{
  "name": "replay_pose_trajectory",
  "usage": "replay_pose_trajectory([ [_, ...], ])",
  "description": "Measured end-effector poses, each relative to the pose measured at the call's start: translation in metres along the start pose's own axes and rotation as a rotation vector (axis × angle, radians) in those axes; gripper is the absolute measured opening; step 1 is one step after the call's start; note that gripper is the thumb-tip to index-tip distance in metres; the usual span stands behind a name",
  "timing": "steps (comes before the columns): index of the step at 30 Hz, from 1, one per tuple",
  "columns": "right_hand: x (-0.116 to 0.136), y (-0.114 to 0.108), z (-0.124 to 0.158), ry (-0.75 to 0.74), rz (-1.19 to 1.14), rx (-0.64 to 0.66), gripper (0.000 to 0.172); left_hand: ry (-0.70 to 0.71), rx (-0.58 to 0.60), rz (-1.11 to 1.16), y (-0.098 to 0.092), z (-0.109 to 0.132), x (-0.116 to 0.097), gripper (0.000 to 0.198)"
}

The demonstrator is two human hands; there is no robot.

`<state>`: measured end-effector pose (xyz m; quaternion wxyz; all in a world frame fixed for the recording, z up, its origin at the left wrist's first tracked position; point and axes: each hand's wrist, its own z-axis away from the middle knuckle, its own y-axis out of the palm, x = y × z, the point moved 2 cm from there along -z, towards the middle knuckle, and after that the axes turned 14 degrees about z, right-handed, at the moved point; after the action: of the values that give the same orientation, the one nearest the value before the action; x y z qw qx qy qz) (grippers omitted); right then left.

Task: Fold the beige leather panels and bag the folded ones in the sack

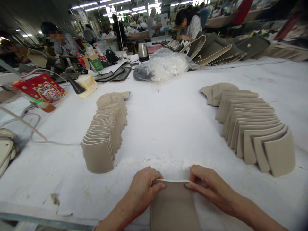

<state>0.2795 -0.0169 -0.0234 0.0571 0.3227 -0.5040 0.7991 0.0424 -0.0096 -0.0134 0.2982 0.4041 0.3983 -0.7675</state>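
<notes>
A taupe leather-like panel point(174, 205) with a pale far edge lies before me at the bottom centre, its near end cut off by the frame. My left hand point(145, 184) pinches its far left corner, thumb on top and fingers curled behind the edge. At the far right corner my right hand point(209, 183) grips the same panel in the same way. Overlapping panels of like colour form a left row point(97, 157) and a right row point(280, 154), both apart from my hands.
Clear plastic bags point(166, 65) and a kettle point(142, 51) stand at the back. Dark olive bag pieces point(216, 48) are heaped back right. On the left are a red printed bag point(43, 88), a brush point(48, 106) and a cord point(55, 143). Several people work beyond.
</notes>
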Motion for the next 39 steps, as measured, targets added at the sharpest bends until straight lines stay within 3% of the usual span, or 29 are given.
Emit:
replay_pose_trajectory([
  [7, 0.034, 0.002, -0.016, -0.149, 0.180, 0.013, 0.023, -0.054, -0.040, 0.283, -0.007, 0.007, 0.003, 0.010],
  [10, 0.051, 0.010, -0.026, -0.231, 0.309, 0.027, 0.007, -0.050, -0.028, 0.407, -0.006, 0.008, 0.006, 0.012],
  [14, 0.058, 0.018, -0.034, -0.262, 0.379, 0.018, 0.010, -0.068, -0.033, 0.496, -0.007, 0.010, 0.013, 0.013],
  [20, 0.066, 0.018, -0.038, -0.267, 0.427, -0.008, 0.006, 0.034, -0.065, 0.398, -0.006, 0.010, 0.012, 0.014],
  [26, 0.069, 0.021, -0.041, -0.314, 0.444, -0.015, 0.030, 0.148, -0.126, 0.300, -0.006, 0.009, 0.012, 0.014],
  [32, 0.063, 0.020, -0.042, -0.337, 0.422, -0.014, 0.034, 0.040, -0.105, 0.453, -0.009, 0.005, 0.009, 0.009],
  [35, 0.069, 0.018, -0.044, -0.308, 0.503, -0.019, 0.029, 0.000, -0.030, 0.500, -0.007, 0.002, 0.012, 0.019],
  [37, 0.077, 0.020, -0.048, -0.276, 0.600, 0.045, 0.019, 0.006, 0.020, 0.399, -0.005, 0.000, 0.016, 0.032],
  [39, 0.079, 0.022, -0.054, -0.256, 0.721, 0.195, 0.017, 0.038, 0.035, 0.226, -0.003, -0.003, 0.020, 0.038],
])
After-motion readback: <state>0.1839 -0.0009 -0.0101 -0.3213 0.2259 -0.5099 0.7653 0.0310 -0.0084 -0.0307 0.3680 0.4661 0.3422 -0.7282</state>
